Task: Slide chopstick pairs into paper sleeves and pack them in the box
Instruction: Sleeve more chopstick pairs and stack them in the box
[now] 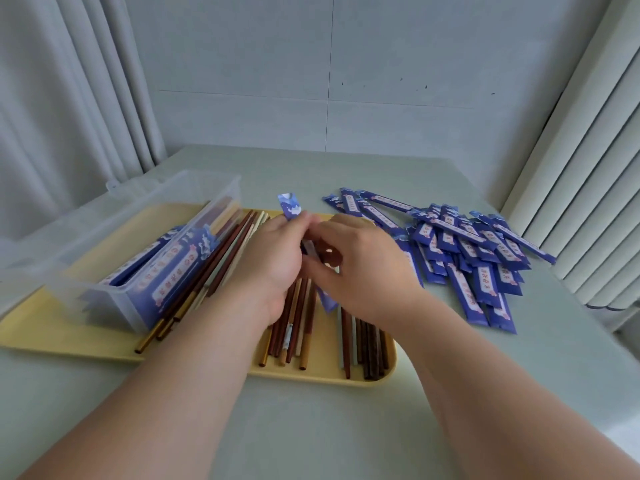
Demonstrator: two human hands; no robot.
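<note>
Both hands meet over the yellow tray (322, 374). My left hand (273, 261) pinches a blue paper sleeve (290, 206) whose top end sticks up past the fingers; its lower end shows below the hands. My right hand (356, 261) curls its fingers around dark chopsticks at the sleeve, mostly hidden between the hands. Loose brown, white and gold chopsticks (298, 327) lie on the tray under the hands. The clear plastic box (138, 237) on the tray's left holds several filled sleeves.
A heap of empty blue sleeves (471, 258) lies on the pale green table to the right of the tray. Curtains hang at left, a ribbed white panel (588, 168) stands at right, and a wall closes the far edge.
</note>
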